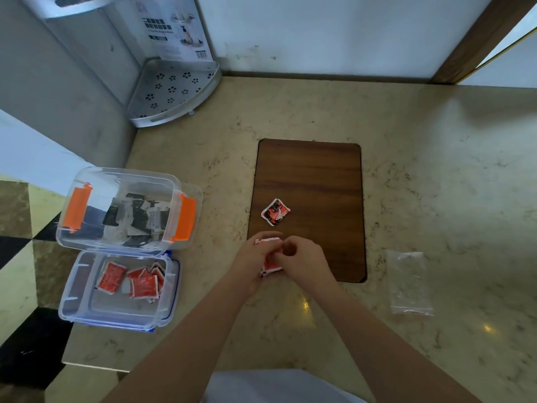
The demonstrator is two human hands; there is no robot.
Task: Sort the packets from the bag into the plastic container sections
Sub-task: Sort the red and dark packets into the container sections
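Note:
My left hand (255, 258) and my right hand (305, 257) meet at the near edge of the wooden board (311, 175), both closed on a small stack of red packets (271, 266). One red-and-black packet (275, 212) lies alone on the board just beyond my hands. At the left, a clear container with blue clips (69, 298) holds several red packets (139, 283). Behind it, a clear container with orange clips (186, 216) holds several black-and-white packets (139, 216). The clear plastic bag (408, 283) lies flat on the counter at the right.
A white perforated corner shelf (174, 91) stands at the back left against the wall, with a printed card (171, 27) above it. The marble counter (436, 170) ends at the left beside the containers, over a checkered floor (23, 257).

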